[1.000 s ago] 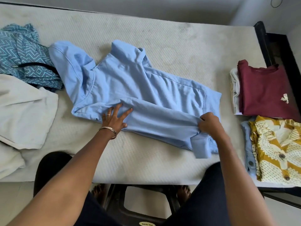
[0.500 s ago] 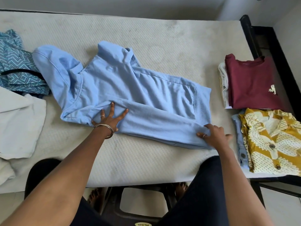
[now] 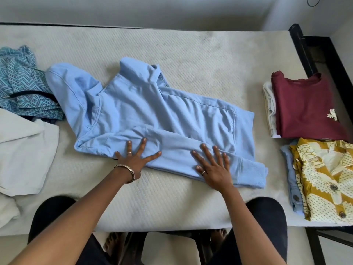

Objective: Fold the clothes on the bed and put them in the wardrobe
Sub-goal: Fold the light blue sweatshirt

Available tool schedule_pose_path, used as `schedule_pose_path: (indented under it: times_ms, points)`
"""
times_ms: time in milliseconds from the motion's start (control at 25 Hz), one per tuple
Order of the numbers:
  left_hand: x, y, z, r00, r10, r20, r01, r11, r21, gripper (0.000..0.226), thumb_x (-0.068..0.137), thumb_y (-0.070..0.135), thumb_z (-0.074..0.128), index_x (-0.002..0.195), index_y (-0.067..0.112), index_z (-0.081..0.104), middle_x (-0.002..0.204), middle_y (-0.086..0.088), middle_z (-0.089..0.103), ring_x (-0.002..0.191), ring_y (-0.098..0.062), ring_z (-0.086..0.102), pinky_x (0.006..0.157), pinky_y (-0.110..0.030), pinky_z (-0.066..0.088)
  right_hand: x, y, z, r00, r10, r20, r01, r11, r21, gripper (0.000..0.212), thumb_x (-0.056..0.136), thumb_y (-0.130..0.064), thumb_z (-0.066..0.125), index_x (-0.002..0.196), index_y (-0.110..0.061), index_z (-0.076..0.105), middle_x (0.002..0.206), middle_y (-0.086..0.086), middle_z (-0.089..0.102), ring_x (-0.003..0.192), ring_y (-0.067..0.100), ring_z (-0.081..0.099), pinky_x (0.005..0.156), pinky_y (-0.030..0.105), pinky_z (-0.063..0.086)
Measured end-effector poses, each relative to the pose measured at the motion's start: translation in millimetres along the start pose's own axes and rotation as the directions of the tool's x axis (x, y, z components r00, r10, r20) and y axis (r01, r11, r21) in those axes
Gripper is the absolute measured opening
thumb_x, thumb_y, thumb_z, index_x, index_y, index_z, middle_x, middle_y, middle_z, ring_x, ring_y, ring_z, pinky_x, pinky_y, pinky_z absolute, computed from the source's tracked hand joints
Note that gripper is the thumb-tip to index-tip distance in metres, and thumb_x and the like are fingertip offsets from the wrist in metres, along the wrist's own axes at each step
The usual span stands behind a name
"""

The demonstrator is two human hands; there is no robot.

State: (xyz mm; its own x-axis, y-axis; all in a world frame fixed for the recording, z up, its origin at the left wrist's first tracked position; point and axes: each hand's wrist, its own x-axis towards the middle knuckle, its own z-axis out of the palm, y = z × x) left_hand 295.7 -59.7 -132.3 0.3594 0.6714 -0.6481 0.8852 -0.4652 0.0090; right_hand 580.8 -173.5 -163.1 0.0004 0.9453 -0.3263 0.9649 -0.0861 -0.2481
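The bed [image 3: 191,60] fills the frame. A light blue hoodie [image 3: 149,115] lies across its centre (one sleeve folded along the near edge). The left hand [image 3: 136,159] and right hand [image 3: 214,167] press it flat, fingers spread, grasping nothing.

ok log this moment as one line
step: fold light blue hoodie | left hand: flat on sleeve | right hand: flat on sleeve | bed | folded piles at right: maroon top, yellow shirt
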Motion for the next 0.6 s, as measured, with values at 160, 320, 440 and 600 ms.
schedule_pose_path:
  times_ms: [160,320,440,600]
  points:
    - [45,-20,-68,0.919,-0.016,-0.394,-0.114,0.946,-0.305,0.034,0.091,0.020,0.050,0.117,0.035,0.066,0.114,-0.011,0.068,0.104,-0.034,0.062,0.085,-0.039,0.051,64,-4,-42,0.883,0.353,-0.309,-0.268,0.920,0.286,0.043,0.094,-0.042,0.030,0.117,-0.030,0.064,0.125,-0.003,0.061,0.119,0.025,0.050,0.096,0.046,0.026]
    - [131,-19,-131,0.776,0.008,-0.631,-0.237,0.930,-0.279,0.034,0.084,0.001,0.058,0.117,0.005,0.065,0.120,-0.021,0.060,0.110,-0.041,0.056,0.096,-0.046,0.045,126,52,-98,0.571,0.719,-0.397,-0.512,0.689,0.513,0.037,0.094,-0.015,0.055,0.129,-0.006,0.054,0.129,0.019,0.054,0.122,0.038,0.046,0.096,0.045,0.034]
    - [182,-21,-154,0.793,0.212,-0.570,-0.232,0.972,0.039,0.047,0.087,0.006,0.061,0.133,0.004,0.052,0.137,-0.019,0.049,0.129,-0.037,0.044,0.107,-0.057,0.033,142,105,-106,0.276,0.958,-0.080,-0.749,0.267,0.606,0.062,0.087,-0.045,0.066,0.129,-0.002,0.049,0.131,0.021,0.051,0.125,0.037,0.045,0.100,0.048,0.037]
    - [201,-23,-172,0.939,0.104,-0.327,0.079,0.861,0.503,0.055,0.094,0.049,0.043,0.143,0.027,0.036,0.135,0.001,0.049,0.138,-0.019,0.030,0.108,-0.067,-0.011,140,139,-101,0.403,0.914,-0.054,-0.564,0.295,0.771,0.028,0.081,-0.036,0.071,0.076,-0.010,0.062,0.079,0.007,0.060,0.082,0.024,0.054,0.086,0.044,0.043]
